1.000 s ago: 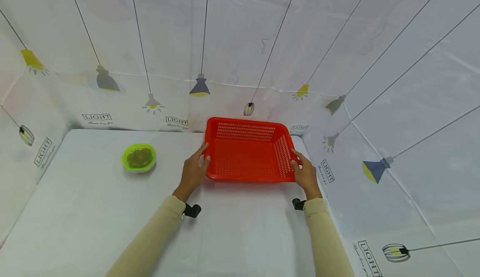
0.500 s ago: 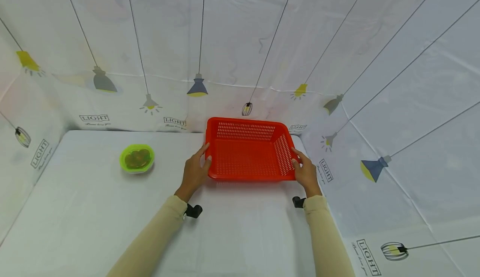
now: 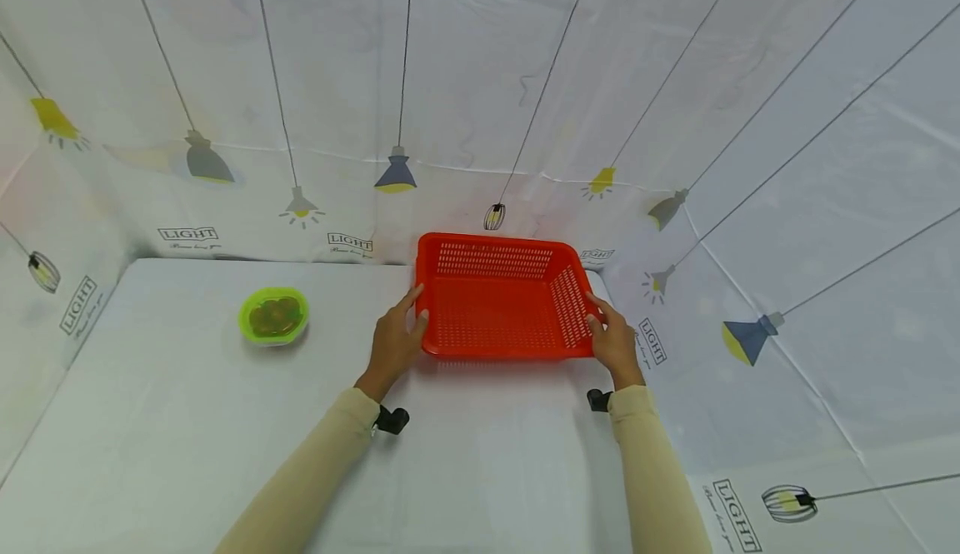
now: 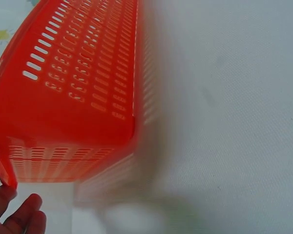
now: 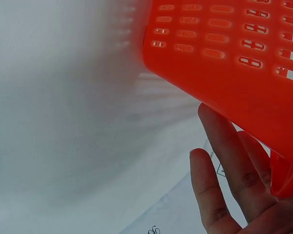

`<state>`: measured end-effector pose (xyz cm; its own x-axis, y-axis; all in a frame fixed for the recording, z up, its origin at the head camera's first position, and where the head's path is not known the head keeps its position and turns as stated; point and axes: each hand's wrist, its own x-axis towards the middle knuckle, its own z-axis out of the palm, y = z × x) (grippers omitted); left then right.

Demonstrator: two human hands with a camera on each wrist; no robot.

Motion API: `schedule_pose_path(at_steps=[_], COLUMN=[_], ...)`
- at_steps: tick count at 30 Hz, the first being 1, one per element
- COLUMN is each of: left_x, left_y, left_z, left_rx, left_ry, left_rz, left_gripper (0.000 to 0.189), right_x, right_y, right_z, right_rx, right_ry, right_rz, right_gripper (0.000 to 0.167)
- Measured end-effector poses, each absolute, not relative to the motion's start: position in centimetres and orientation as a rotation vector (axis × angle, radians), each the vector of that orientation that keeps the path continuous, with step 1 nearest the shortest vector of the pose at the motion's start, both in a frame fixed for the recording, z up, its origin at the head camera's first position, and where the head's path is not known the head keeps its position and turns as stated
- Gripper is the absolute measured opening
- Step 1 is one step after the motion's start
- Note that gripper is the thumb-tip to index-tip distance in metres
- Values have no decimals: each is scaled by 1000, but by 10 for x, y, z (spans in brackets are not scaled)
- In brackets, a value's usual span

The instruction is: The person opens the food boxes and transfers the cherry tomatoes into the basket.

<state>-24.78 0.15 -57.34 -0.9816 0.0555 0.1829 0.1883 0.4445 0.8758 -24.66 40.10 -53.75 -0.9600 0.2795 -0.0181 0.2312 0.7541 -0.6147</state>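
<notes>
A red rectangular plastic basket with slotted walls stands at the far side of the white table, its inside bare in the head view. My left hand grips its left end at the rim. At the right end, my right hand holds the rim. The left wrist view shows the basket's slotted long wall and left fingertips by the rim corner. In the right wrist view, extended fingers lie under the rim, against the outside of the end wall.
To the left on the white table sits a bright green bowl with brownish-green contents. Behind the table hangs a white wall sheet printed with lamps; it continues along the right side, close to my right hand.
Over the last half second, the basket and both hands have shifted slightly right and a little toward the back. The green bowl has stayed in place on the table.
</notes>
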Motion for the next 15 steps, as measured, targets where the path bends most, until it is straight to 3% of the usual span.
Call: schedule_pose_path(at_steps=[15], left_x=[-246], left_y=[-5], left_z=[-569], left_rx=[-235], left_ry=[-2607], left_rz=[-1592], left_gripper=[59], right_x=[-241], right_y=[397], right_z=[-531], right_rx=[-327], right_ry=[-2881], right_rz=[904], right_gripper=[55])
